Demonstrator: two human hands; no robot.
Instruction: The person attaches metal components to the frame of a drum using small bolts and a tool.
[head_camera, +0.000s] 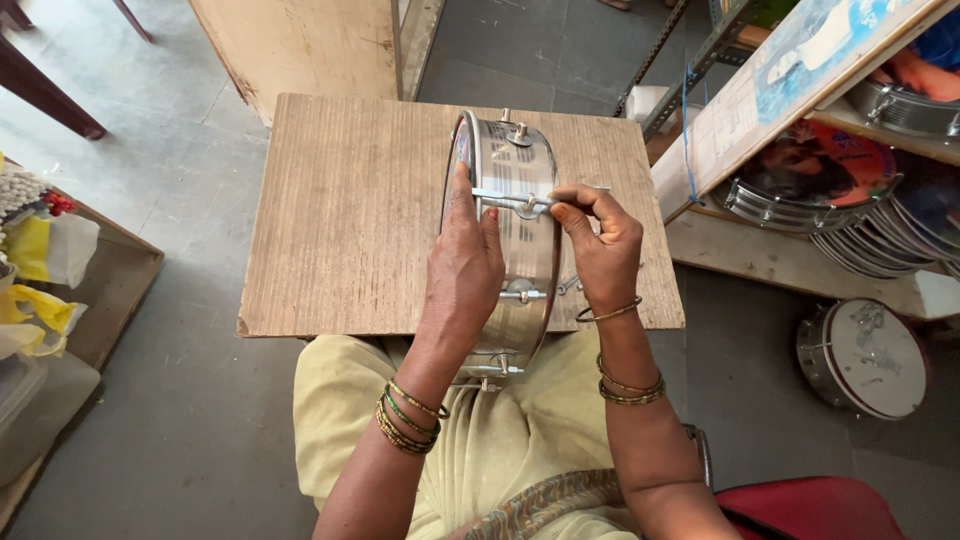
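Observation:
A round steel frame drum stands on its edge on a small wooden table, its rim facing me and several tuning bolts sticking out of the shell. My left hand lies flat against the drum's left side, steadying it. My right hand pinches a slim metal wrench that lies across the shell at a bolt. The lower part of the drum rests toward my lap.
Shelves at the right hold stacked drums and more steel rims. Another drum lies on the floor at the right. A wooden board leans behind the table. Plastic bags and a box sit at the left.

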